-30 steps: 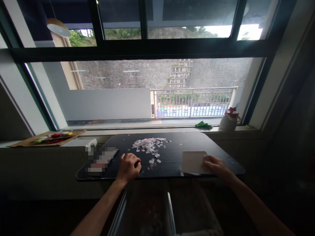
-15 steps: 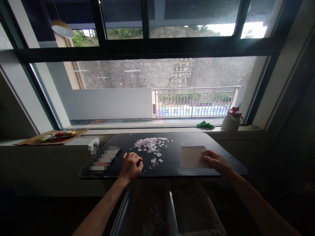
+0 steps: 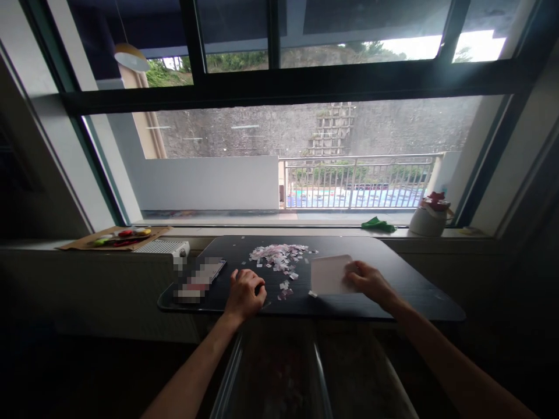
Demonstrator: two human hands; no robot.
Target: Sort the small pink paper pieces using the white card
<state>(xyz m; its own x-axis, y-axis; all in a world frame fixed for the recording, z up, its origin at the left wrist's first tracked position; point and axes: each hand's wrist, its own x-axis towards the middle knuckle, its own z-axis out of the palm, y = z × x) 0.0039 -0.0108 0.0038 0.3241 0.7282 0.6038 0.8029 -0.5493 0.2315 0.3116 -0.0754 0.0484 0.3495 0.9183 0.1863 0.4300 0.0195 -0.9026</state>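
A heap of small white and pinkish paper scraps point(image 3: 279, 255) lies on the dark table point(image 3: 393, 276), with a few pieces trailing towards the near edge. My left hand point(image 3: 246, 294) rests on the table just left of that trail, fingers curled in; whatever they may hold is hidden. Between the thumb and fingers of my right hand point(image 3: 369, 282) is a flat, pale rectangular card point(image 3: 328, 274), slightly blurred, right of the heap. One loose scrap point(image 3: 312, 294) shows at the card's lower left corner.
A phone-like flat object point(image 3: 213, 270), partly pixelated, lies on the table's left. Beyond stand a white radiator point(image 3: 161, 247) and brown paper point(image 3: 78, 241) with colourful items. A green cloth point(image 3: 378, 224) and a white jug point(image 3: 428, 218) sit on the windowsill. Clear-sided bins point(image 3: 279, 366) are below the table edge.
My right hand has moved the card left, closer to the scraps, and a loose scrap now shows at its corner. My left hand keeps its place; the whole view has shifted slightly.
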